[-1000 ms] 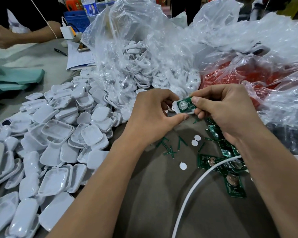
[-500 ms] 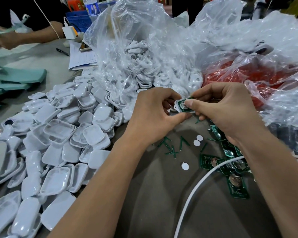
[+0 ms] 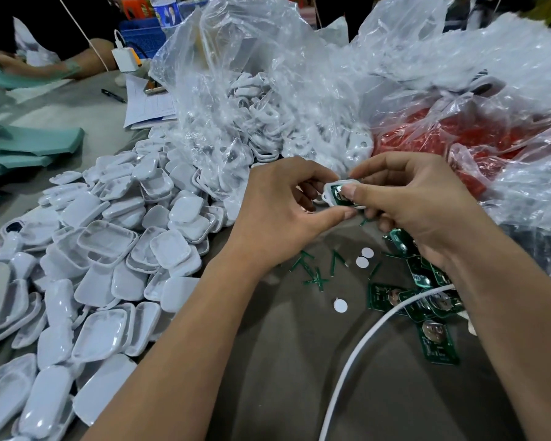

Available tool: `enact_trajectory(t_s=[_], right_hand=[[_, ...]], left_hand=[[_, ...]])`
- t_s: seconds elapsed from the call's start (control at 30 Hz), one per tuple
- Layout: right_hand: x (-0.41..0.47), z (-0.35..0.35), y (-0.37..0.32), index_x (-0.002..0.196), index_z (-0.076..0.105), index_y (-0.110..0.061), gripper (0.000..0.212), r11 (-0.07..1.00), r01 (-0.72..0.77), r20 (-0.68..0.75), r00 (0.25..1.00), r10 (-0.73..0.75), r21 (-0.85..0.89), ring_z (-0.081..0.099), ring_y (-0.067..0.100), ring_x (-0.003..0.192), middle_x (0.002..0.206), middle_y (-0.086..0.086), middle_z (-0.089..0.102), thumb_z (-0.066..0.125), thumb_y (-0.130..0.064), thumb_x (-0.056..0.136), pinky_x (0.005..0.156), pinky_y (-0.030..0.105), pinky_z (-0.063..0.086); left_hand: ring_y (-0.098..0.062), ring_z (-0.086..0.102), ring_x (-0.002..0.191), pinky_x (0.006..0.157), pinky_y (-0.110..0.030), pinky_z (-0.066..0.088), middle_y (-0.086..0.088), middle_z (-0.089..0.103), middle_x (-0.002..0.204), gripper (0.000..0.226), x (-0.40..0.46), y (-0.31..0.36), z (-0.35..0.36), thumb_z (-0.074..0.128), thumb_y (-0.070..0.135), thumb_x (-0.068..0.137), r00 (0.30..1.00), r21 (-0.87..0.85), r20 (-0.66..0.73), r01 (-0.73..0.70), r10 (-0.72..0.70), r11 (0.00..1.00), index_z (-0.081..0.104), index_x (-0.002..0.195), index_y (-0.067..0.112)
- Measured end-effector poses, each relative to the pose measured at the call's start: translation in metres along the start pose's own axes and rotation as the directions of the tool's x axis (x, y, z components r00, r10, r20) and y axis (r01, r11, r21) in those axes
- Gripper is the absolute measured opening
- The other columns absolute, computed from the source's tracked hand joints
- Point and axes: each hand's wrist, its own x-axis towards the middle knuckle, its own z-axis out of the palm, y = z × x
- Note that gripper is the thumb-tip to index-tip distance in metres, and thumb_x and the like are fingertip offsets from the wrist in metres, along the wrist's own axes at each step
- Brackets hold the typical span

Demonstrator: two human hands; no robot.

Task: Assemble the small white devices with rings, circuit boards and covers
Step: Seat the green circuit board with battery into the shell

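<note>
A small white device shell with a green circuit board seated in it is held above the table at the centre. My left hand grips the shell from the left with thumb and curled fingers. My right hand holds it from the right, its thumb pressing on the board. A heap of white covers lies to the left. Loose green circuit boards lie on the table under my right wrist. White rings fill a clear plastic bag behind the hands.
Small white round stickers and green board offcuts lie on the brown tabletop. A white cable curves across the lower right. Red parts sit in another bag at the right. Another person's arm and papers are at the far left.
The circuit board, earlier held face up between my fingers, now sits inside the white shell with my right thumb on it. Both hands stayed almost in place.
</note>
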Motion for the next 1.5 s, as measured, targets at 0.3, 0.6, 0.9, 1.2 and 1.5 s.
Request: enact_trajectory(t_s=[0.3, 0.6, 0.9, 1.2, 1.5], right_hand=[[0.001, -0.004, -0.007, 0.085, 0.075, -0.01, 0.023, 0.881, -0.108, 0.186, 0.982, 0.023, 0.461, 0.05, 0.01, 0.056, 0.071, 0.004, 0.067, 0.083, -0.018, 0.065, 0.045, 0.014, 0.042], [0.001, -0.002, -0.005, 0.086, 0.064, -0.007, 0.018, 0.819, -0.123, 0.182, 0.983, 0.023, 0.561, 0.049, 0.009, 0.053, 0.074, 0.007, 0.07, 0.075, -0.009, 0.072, 0.042, 0.012, 0.038], [-0.003, 0.004, -0.003, 0.085, 0.068, -0.015, 0.029, 0.952, 0.028, -0.012, 1.0, -0.026, 0.303, 0.051, 0.01, 0.057, 0.068, -0.001, 0.061, 0.088, -0.028, 0.068, 0.041, 0.019, 0.035], [-0.001, -0.002, -0.003, 0.093, 0.08, -0.023, 0.006, 0.827, 0.517, -0.041, 0.842, -0.537, -0.222, 0.062, 0.032, 0.069, 0.083, 0.003, 0.074, 0.083, -0.022, 0.088, 0.063, 0.051, 0.053], [0.003, -0.016, -0.004, 0.096, 0.078, -0.023, 0.012, 0.779, 0.571, 0.084, 0.817, -0.57, -0.259, 0.062, 0.028, 0.074, 0.089, -0.001, 0.07, 0.082, -0.028, 0.086, 0.063, 0.049, 0.054]], left_hand=[[-0.017, 0.073, 0.085, 0.075, -0.032, 0.061, -0.007, 0.077, 0.09, 0.033, -0.003, 0.012, 0.015, 0.088, 0.002, 0.072, 0.987, -0.633, -0.048, 0.087, -0.152, 0.769, 0.076, 0.102, 0.012], [-0.023, 0.072, 0.096, 0.092, -0.042, 0.06, -0.01, 0.077, 0.101, 0.043, -0.002, 0.009, 0.024, 0.075, -0.009, 0.075, 0.967, -0.819, 0.137, 0.233, -0.216, 0.525, 0.073, 0.114, 0.011], [-0.027, 0.071, 0.107, 0.1, -0.047, 0.056, -0.014, 0.074, 0.119, 0.037, -0.002, 0.013, 0.022, 0.076, -0.001, 0.079, 0.953, -0.83, 0.145, 0.264, -0.266, 0.492, 0.071, 0.115, 0.007], [-0.024, 0.073, 0.102, 0.083, -0.032, 0.062, -0.013, 0.073, 0.116, 0.047, -0.001, 0.015, 0.023, 0.074, -0.002, 0.075, 0.936, -0.896, 0.209, 0.3, -0.284, 0.328, 0.068, 0.121, 0.004], [-0.023, 0.073, 0.104, 0.086, -0.033, 0.061, -0.009, 0.075, 0.111, 0.039, 0.001, 0.01, 0.019, 0.064, -0.008, 0.083, 0.935, -0.892, 0.282, 0.338, -0.213, 0.3, 0.074, 0.115, 0.012]])
